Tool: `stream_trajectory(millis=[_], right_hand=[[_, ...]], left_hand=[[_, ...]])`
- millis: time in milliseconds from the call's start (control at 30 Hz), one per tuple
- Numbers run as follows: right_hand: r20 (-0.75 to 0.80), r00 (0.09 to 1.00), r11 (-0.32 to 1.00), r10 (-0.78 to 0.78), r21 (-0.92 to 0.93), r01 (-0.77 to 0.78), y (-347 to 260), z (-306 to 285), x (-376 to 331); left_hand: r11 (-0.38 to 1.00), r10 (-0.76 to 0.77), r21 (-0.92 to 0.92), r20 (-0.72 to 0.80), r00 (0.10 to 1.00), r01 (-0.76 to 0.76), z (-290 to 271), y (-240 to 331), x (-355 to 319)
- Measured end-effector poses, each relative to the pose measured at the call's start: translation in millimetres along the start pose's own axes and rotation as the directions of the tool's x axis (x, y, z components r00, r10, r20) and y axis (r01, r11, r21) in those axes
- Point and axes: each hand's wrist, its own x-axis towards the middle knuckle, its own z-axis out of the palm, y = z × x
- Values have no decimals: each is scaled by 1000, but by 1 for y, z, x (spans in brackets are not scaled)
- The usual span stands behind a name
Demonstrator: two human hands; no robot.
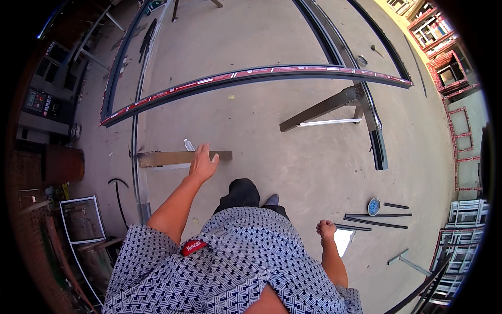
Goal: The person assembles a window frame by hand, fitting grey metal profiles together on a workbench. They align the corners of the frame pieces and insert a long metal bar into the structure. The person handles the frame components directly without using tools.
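Hands hold nothing here. The left hand point(203, 163) is stretched forward at centre left of the frame, fingers spread and open, over the near end of a flat metal bar point(180, 158) that sits on a low stand; whether the palm touches the bar I cannot tell. The right hand point(326, 229) hangs at lower right, curled into a loose fist around nothing, above bare concrete floor point(293, 157).

The bar looks like a stiff steel or aluminium section, brownish, flat-topped, with square edges. Judging by its build it is rigid and moderately heavy, not fragile, and its smooth top may be slick; the long edges offer the surest hold, gripped from above near the end by the hand.

Beyond it, across the upper middle of the frame, a long profile point(251, 76) with red protective film spans two stands. It seems light for its length but likely whippy, so it would want support at two points. Short dark strips point(377, 220) and a round blue tin point(374, 206) lie on the floor at right.
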Motion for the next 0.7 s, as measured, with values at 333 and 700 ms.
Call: stream_trajectory(millis=[333, 700], right_hand=[[64, 931, 918, -360, -154, 365, -247, 71, 67], [224, 742, 542, -631, -557, 629, -426, 187, 44]], left_hand=[[942, 222, 279, -99, 970, -187, -76, 71, 228], [939, 112, 249, 435, 894, -239, -90, 34, 345]])
